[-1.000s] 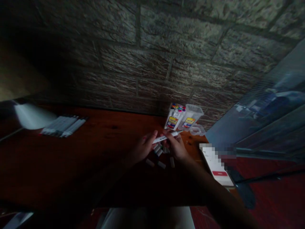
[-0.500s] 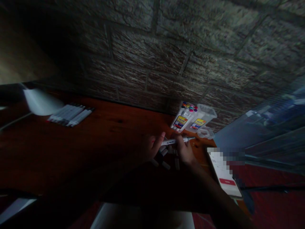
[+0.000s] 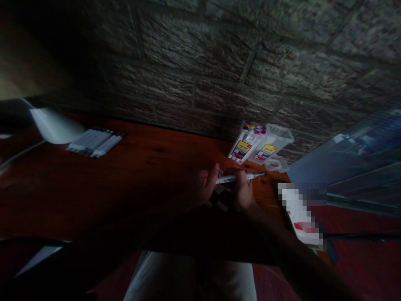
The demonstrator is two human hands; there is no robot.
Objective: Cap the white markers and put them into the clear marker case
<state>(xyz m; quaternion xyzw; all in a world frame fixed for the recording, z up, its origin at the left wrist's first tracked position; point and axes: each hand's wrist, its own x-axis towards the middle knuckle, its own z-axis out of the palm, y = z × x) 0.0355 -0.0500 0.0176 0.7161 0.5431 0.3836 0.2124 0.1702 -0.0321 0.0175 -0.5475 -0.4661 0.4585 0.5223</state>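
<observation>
A white marker (image 3: 227, 179) with dark print lies across both my hands, tilted slightly up to the right. My left hand (image 3: 207, 184) grips its left end with the thumb raised along it; a bit of red shows at that end. My right hand (image 3: 243, 188) is closed round its right part, and a thin grey tip sticks out beyond the fingers. Under and between the hands, several small grey and dark pieces (image 3: 222, 206), which look like caps, lie in shadow on the wooden table (image 3: 150, 167).
A clear case of colour-topped markers (image 3: 242, 146) stands by the wall beside an open clear case (image 3: 271, 144) and its lid (image 3: 277, 164). A row of markers (image 3: 95, 142) lies at left near a white lamp-like object (image 3: 53, 127). A tablet-like device (image 3: 300, 215) lies at the right edge.
The view has shifted slightly, so the table and cases sit higher and a little further right. Both hands still hold the marker; the right hand's fingers have curled a little differently round it.
</observation>
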